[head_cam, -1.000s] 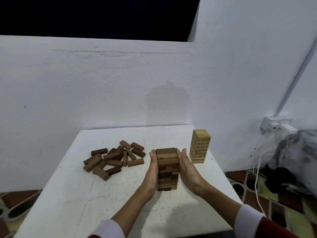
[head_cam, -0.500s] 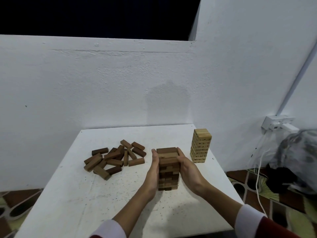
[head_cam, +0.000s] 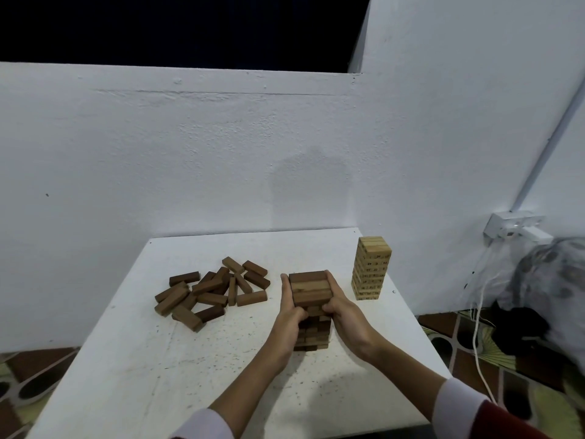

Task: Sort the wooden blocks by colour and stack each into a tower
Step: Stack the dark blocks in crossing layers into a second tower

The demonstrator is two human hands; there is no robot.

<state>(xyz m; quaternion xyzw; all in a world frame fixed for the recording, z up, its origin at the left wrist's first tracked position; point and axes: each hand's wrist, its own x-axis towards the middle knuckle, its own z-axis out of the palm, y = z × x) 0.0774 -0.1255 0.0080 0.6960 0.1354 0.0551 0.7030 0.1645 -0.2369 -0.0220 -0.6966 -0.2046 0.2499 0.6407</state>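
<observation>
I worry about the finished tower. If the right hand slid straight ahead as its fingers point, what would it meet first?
Probably nothing: the right hand points toward the back wall, seemingly passing left of the light tower; depth is unclear.

Home room, white walls [head_cam: 221,160], patterned floor [head_cam: 468,353]

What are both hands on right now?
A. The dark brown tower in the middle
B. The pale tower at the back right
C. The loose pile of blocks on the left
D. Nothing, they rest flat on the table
A: the left hand and right hand clasp the dark brown tower from either side, while the pale tower and loose pile stand untouched.
</observation>
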